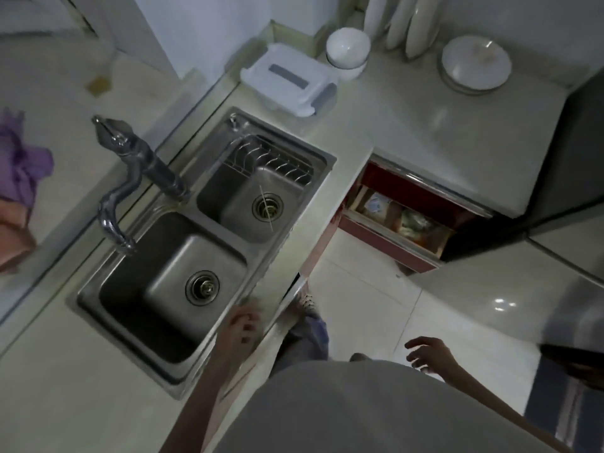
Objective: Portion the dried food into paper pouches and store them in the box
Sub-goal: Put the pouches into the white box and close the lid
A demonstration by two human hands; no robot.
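Where the pale countertop point(408, 125) turns a corner, a double steel sink point(294, 204) is set into it, with a chrome tap point(130, 178) arched over the nearer basin and a wire rack point(271, 158) hung in the farther one. At the back, near the wall, a white lidded plastic box point(289, 78) with grey clips is seen, closed, beside stacked white bowls point(348, 52), upright plates point(405, 24) and a covered dish point(475, 65). Below the counter corner, a drawer point(402, 220) is pulled open, and packets are visible inside, though their contents cannot be made out. Pale glossy floor tiles point(359, 305) are seen beneath. The left hand point(242, 325) is rested at the counter's front edge beside the sink, fingers loosely curled with nothing held. The right hand point(425, 353) is held over the floor, well apart from the counter, fingers spread and relaxed, nothing in its grasp.
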